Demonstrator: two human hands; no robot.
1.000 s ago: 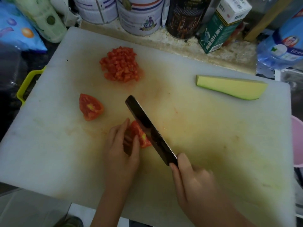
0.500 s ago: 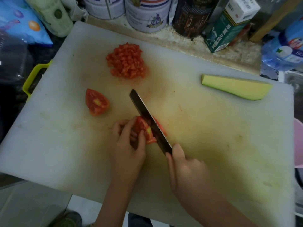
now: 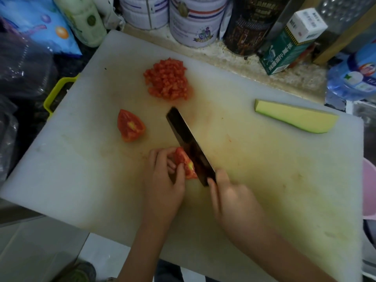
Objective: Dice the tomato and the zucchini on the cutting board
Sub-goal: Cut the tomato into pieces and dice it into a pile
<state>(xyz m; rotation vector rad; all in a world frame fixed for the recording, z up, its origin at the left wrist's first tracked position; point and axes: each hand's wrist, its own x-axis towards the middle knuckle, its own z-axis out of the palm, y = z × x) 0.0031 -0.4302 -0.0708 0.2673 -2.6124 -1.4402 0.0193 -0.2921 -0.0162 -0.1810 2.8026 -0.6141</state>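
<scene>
On the white cutting board (image 3: 284,180) my left hand (image 3: 162,180) pinches a red tomato wedge (image 3: 184,163) near the board's middle. My right hand (image 3: 234,202) grips the handle of a dark cleaver (image 3: 189,143), whose blade stands against the wedge's right side. A second tomato wedge (image 3: 130,126) lies to the left. Farther back sits a pile of diced tomato (image 3: 166,80). A long piece of zucchini (image 3: 295,116), cut face up, lies at the board's right rear.
Tins (image 3: 195,21), a dark jar (image 3: 250,27) and a green carton (image 3: 289,43) line the counter behind the board. A blue bag (image 3: 36,27) and a yellow handle (image 3: 55,94) lie at the left, a water bottle (image 3: 356,76) at the right, a pink rim (image 3: 369,190) at the right edge.
The cleaver came down onto the wedge under my left hand, then shifted left against the remaining piece. My left fingers curled tighter round the wedge. The camera view drifted.
</scene>
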